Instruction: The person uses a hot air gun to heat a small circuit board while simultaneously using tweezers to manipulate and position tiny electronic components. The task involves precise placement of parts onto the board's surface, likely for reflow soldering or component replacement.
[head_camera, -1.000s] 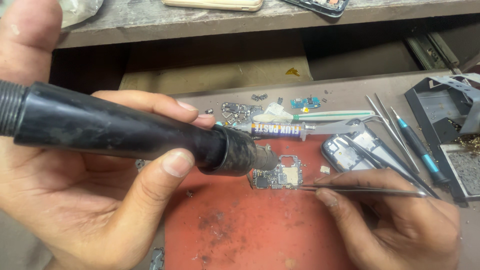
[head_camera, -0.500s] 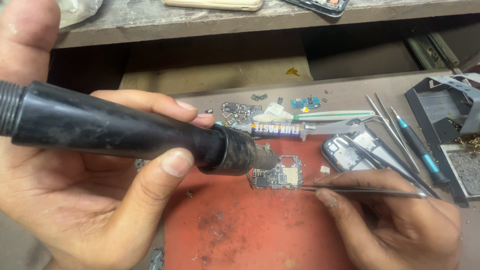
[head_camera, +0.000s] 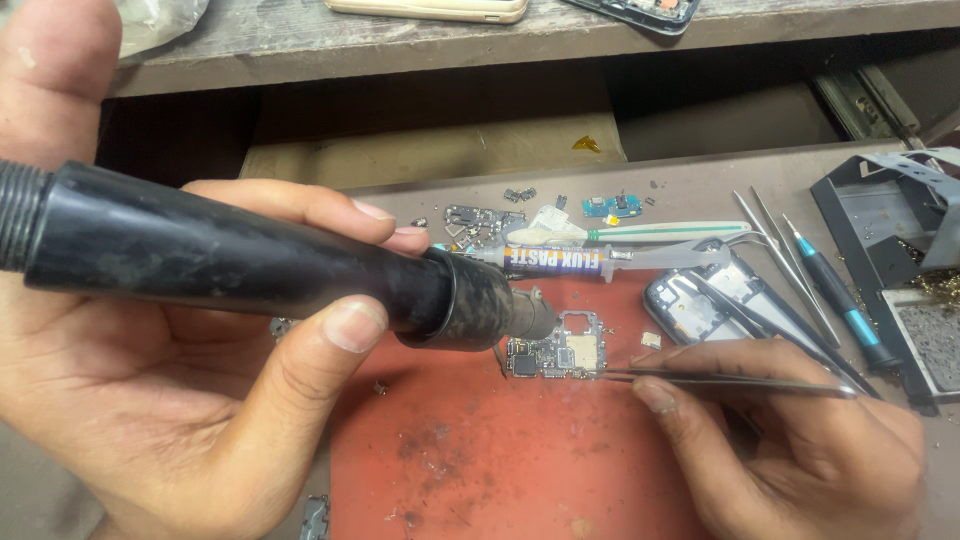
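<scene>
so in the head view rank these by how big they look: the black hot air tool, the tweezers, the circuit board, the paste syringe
1. Black hot air tool, largest by far, though it is nearest the camera, which inflates it.
2. Tweezers and paste syringe: similar length, too close to rank.
3. Circuit board, smallest.

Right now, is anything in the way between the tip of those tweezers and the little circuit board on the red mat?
Nothing visible. The tweezers in the right hand reach the circuit board across bare red mat; the black tool in the left hand comes from the opposite side.
</scene>
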